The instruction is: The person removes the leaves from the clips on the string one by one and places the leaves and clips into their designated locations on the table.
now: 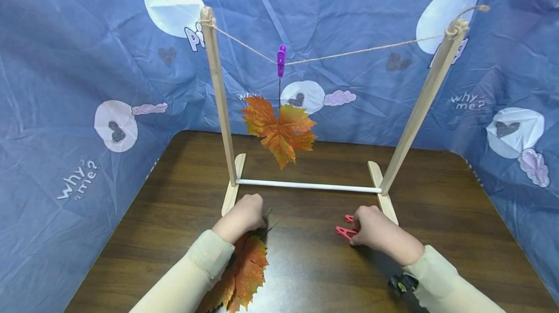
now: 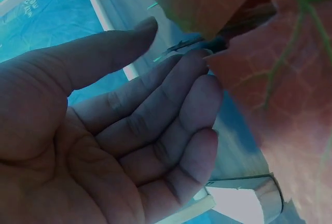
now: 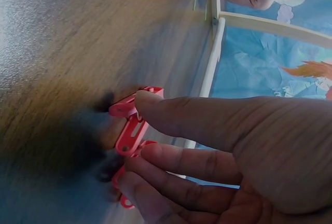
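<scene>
Between the thumb and forefinger of our right hand (image 1: 375,228) we pinch a red clip (image 1: 345,232); a second clip (image 1: 348,218) is just beside it, near our other fingers. Our left hand (image 1: 246,211) has its thumb apart from loosely bent fingers, next to the leaves (image 1: 249,269) on the table (image 1: 305,245); whether the fingertips touch them, we cannot tell. Beyond our hands we see the stand (image 1: 220,94), its white rod (image 1: 305,186) low across, and a string (image 1: 362,52) above, where a purple clip (image 1: 281,60) bears a hanging leaf (image 1: 281,133). Behind hangs blue cloth (image 1: 349,12).
</scene>
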Tool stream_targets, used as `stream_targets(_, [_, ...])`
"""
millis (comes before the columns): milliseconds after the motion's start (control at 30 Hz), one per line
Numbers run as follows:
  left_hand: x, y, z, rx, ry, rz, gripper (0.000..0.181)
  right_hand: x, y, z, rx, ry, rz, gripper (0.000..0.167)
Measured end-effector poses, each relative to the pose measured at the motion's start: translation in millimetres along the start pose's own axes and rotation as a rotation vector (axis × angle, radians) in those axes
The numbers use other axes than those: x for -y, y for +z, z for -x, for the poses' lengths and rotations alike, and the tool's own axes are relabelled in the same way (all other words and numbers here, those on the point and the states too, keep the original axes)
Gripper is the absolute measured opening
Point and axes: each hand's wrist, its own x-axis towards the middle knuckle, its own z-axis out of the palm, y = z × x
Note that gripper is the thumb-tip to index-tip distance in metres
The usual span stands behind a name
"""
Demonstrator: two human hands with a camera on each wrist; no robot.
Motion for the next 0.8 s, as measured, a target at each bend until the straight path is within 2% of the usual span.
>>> stream_targets(167, [1.3, -4.4, 0.2, -0.019, 0.013, 0.03, 0.027, 1, -5, -0.6, 0.013, -0.003, -0.021, 0.032])
stream_targets(333, [3.5, -10.6, 0.4, -0.056, 0.057, 0.097, 0.035, 1, -13, -1.1, -0.027, -0.027, -0.061, 0.027])
stream_targets(367, [3.9, -11.9, 0.3, -0.068, 0.074, 0.112, 0.037, 1, -15, -1.3, -0.04, -0.037, -0.07, 0.026])
stream_targets(500, [4.4, -18.4, 1.4, -0.129, 0.133, 0.182, 0.022, 0, -23, -3.6, -0.097, -0.08, -0.095, 0.02])
stream_targets(633, [2.9, -25.7, 3.8, -0.155, 0.216, 0.268, 0.028, -1, -30, -5.2, -0.15, -0.101, -0.079, 0.025])
stream_targets(800, [-0.2, -34.9, 8.7, -0.188, 0.325, 0.348, 0.026, 1, -37, -4.6, -0.209, -0.108, -0.093, 0.03])
